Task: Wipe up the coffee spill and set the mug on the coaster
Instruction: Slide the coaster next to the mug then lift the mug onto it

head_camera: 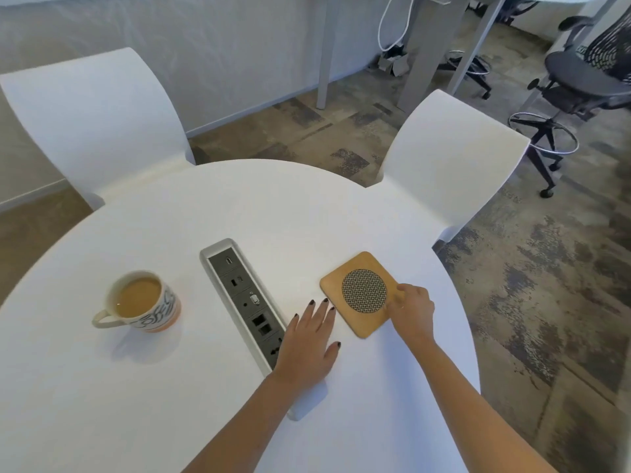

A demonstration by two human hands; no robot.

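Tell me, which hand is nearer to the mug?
Left. The left hand lies flat right of the mug, beyond the socket strip; the right hand holds the coaster, farther right.

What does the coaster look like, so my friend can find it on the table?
Start at the round white table, then find the grey power strip sunk into its middle. Just right of that strip lies the coaster, under the right hand. It is the only wooden thing there: a flat tan square with rounded corners and a dark woven circle in its centre.

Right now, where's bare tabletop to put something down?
Bare: the wide stretch beyond the power strip toward the two chairs, and the near edge below the mug. Crowded: between strip and coaster, where both hands sit.
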